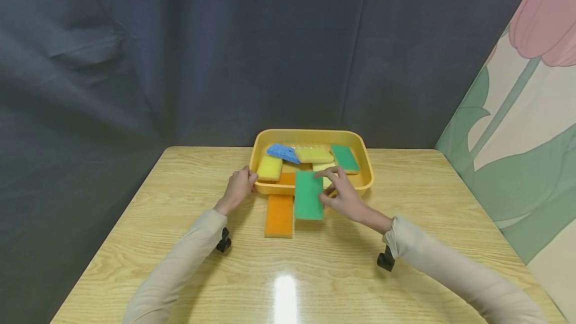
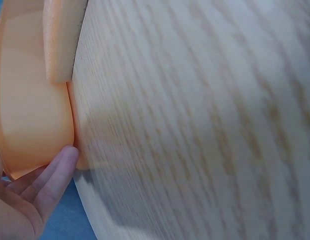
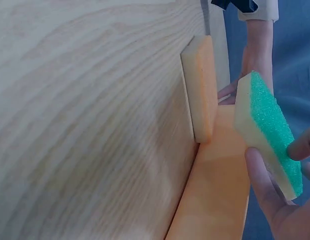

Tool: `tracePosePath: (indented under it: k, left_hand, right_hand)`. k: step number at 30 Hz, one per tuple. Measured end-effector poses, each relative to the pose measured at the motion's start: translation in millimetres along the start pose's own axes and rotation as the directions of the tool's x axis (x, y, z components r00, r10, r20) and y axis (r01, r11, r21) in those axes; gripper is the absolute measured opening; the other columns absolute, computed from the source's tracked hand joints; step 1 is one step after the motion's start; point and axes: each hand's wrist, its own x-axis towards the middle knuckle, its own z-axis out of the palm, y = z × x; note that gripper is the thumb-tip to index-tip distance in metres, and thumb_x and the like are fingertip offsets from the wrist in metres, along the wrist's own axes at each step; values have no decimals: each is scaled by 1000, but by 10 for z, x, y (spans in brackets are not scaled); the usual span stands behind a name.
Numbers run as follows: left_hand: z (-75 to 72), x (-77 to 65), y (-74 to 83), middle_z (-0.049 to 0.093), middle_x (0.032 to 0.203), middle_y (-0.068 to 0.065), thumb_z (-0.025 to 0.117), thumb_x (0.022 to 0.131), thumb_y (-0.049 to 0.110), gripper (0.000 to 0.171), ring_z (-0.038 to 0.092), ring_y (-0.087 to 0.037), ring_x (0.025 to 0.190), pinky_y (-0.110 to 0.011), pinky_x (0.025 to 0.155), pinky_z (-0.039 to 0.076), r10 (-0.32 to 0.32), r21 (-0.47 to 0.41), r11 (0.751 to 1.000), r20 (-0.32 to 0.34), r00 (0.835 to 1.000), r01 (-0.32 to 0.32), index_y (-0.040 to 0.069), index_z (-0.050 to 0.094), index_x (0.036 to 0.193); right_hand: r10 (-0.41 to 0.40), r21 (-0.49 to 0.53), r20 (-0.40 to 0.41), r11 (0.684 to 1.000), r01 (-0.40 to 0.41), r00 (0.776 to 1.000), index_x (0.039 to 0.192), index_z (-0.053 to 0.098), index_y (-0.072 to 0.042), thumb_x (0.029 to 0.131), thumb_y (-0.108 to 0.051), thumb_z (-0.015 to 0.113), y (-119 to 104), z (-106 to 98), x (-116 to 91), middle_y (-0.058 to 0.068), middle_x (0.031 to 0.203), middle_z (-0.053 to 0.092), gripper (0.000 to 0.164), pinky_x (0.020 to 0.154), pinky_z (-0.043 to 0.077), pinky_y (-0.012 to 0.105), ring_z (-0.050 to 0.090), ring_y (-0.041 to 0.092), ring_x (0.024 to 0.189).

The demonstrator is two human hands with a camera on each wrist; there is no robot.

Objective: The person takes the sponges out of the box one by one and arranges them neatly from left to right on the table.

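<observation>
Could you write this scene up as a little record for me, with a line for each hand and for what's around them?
Left hand: grips the near left corner of the yellow tub
Right hand: pinches a green sponge, held above the table
In the tub: a blue sponge, yellow sponges, another green sponge
In front of the tub: an orange sponge
Behind: dark curtain
</observation>
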Motion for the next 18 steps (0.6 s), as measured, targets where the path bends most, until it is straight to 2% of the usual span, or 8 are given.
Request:
tracePosePath:
  k: [4, 14, 18]
  left_hand:
    - [-3, 2, -1, 44, 65, -6, 40, 99, 9, 23, 61, -21, 59, -27, 52, 46, 2, -5, 1000, 2, 1000, -2, 8, 41, 76]
    - [-8, 4, -21, 41, 66, -6, 37, 98, 11, 21, 55, -19, 57, -27, 52, 42, -9, -33, 999, 12, 1000, 10, 9, 38, 77]
    - [-6, 7, -25, 41, 65, -6, 38, 98, 11, 22, 55, -19, 56, -27, 52, 42, -6, -34, 999, 11, 1000, 7, 9, 38, 76]
  right_hand:
    - [-7, -5, 27, 1000, 7, 1000, 128, 56, -3, 89, 5, 61, -4, 10, -53, 23, 133, 31, 40, 62, 57, 31, 64, 19, 71]
    - [21, -16, 68, 1000, -20, 997, 129, 55, -2, 89, 7, 60, 21, 43, -140, 25, 129, 28, 41, 65, 56, 34, 63, 18, 72]
    - [-11, -24, 101, 1000, 13, 995, 124, 58, -2, 89, 10, 59, 68, 80, -169, 26, 126, 30, 36, 65, 56, 35, 64, 20, 76]
